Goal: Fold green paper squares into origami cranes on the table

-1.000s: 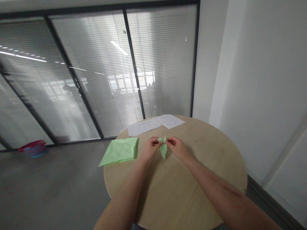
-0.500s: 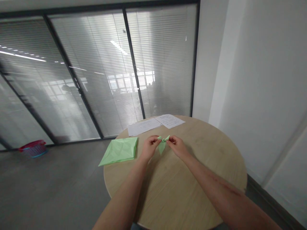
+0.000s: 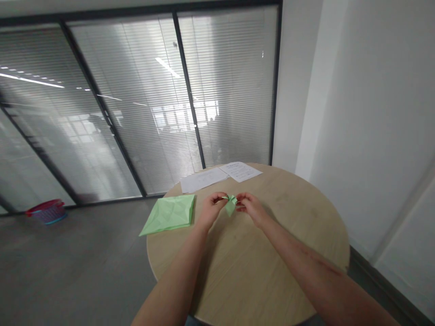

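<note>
The right hand (image 3: 254, 211) has loosened since half a second ago, its fingers spread at three o'clock of the folded green paper (image 3: 230, 208); contact unclear. Over the round table (image 3: 251, 271), the left hand (image 3: 210, 211) pinches its nine-o'clock side. I see creased green sheets (image 3: 170, 212) farther toward nine.

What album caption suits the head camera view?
Left hand pinching a small folded green paper, right hand close beside it, over a round table.

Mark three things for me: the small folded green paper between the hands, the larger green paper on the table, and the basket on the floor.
Small folded green paper (image 3: 230, 208): head view, its hanging lower part.
Larger green paper (image 3: 171, 211): head view, middle of its top surface.
Basket (image 3: 49, 213): head view, its side wall.
</note>
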Available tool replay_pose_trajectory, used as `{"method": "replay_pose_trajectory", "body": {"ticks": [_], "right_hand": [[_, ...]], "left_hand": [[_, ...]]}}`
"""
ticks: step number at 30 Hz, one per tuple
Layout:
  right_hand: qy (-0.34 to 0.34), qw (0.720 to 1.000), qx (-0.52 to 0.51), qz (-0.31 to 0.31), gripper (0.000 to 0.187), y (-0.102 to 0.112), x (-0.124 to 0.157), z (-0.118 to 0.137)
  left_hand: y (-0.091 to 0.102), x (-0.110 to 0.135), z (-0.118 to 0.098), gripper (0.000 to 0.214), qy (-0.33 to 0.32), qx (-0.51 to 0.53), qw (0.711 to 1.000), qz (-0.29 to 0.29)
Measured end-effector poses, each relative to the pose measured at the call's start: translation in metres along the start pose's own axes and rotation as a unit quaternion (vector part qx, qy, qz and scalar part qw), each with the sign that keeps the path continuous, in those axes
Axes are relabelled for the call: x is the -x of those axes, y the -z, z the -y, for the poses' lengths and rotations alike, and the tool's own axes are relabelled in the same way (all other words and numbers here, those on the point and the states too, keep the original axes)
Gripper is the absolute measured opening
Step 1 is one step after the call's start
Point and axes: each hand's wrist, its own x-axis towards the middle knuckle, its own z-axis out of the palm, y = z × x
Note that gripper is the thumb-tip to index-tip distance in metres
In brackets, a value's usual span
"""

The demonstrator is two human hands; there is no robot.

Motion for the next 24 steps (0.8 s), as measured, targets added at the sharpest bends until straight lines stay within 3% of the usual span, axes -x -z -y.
{"method": "replay_pose_trajectory", "body": {"ticks": [4, 7, 11, 17, 21, 24], "right_hand": [[-0.15, 0.984, -0.092, 0.033, 0.037, 0.0, 0.002, 0.003], [-0.215, 0.971, -0.093, 0.054, 0.05, 0.0, 0.003, 0.002], [-0.185, 0.979, -0.061, 0.064, 0.035, -0.001, 0.002, -0.003], [-0.126, 0.989, -0.067, 0.039, 0.02, -0.002, 0.001, -0.003], [-0.076, 0.995, -0.066, 0.013, 0.018, -0.001, -0.001, -0.005], [-0.08, 0.992, -0.098, -0.02, 0.018, 0.001, -0.005, -0.008]], "left_hand": [[-0.002, 0.004, -0.008, 0.01, 0.005, 0.004, 0.999, 0.04], [-0.005, 0.007, -0.015, 0.006, 0.001, -0.001, 0.997, 0.075], [-0.008, 0.009, -0.016, 0.007, 0.0, 0.007, 0.996, 0.087], [-0.006, 0.004, 0.003, 0.036, 0.048, -0.046, 0.997, -0.025], [-0.003, 0.004, 0.016, 0.049, 0.122, -0.012, 0.992, 0.026], [-0.003, 0.004, 0.019, 0.035, 0.105, -0.052, 0.992, 0.049]]}}
